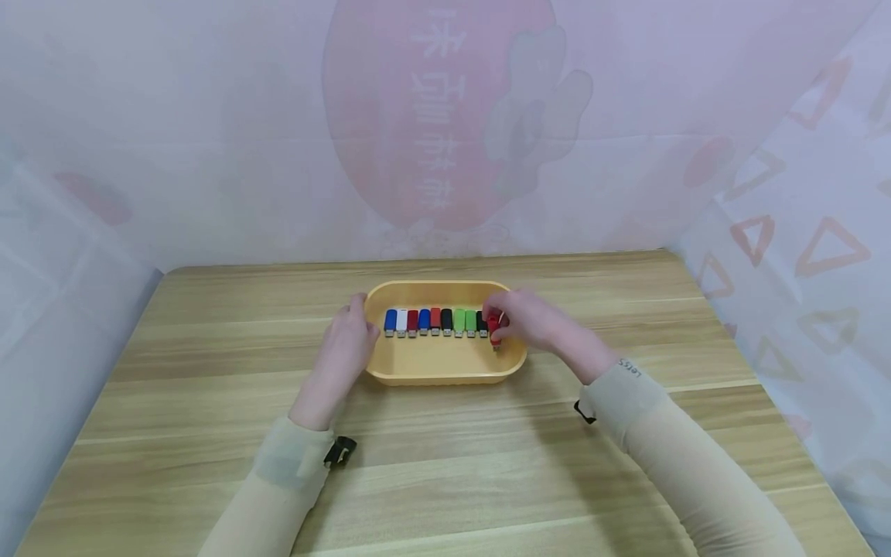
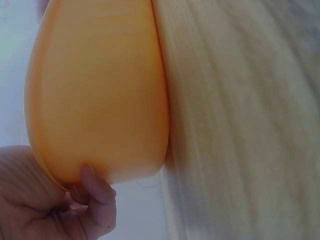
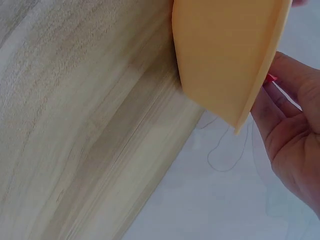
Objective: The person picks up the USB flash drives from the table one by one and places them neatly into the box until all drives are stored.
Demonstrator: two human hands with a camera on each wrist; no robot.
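Note:
A yellow oval tray sits mid-table with a row of several USB sticks in blue, white, red, black and green. My right hand reaches over the tray's right end and pinches a red USB stick at the end of the row. My left hand grips the tray's left rim. The left wrist view shows the tray's outer wall with my fingertip curled on its edge. A sliver of the red stick peeks over the tray rim beside my right hand in the right wrist view.
The wooden table spreads wide around the tray. A sheer patterned curtain hangs close behind the table and along its right side.

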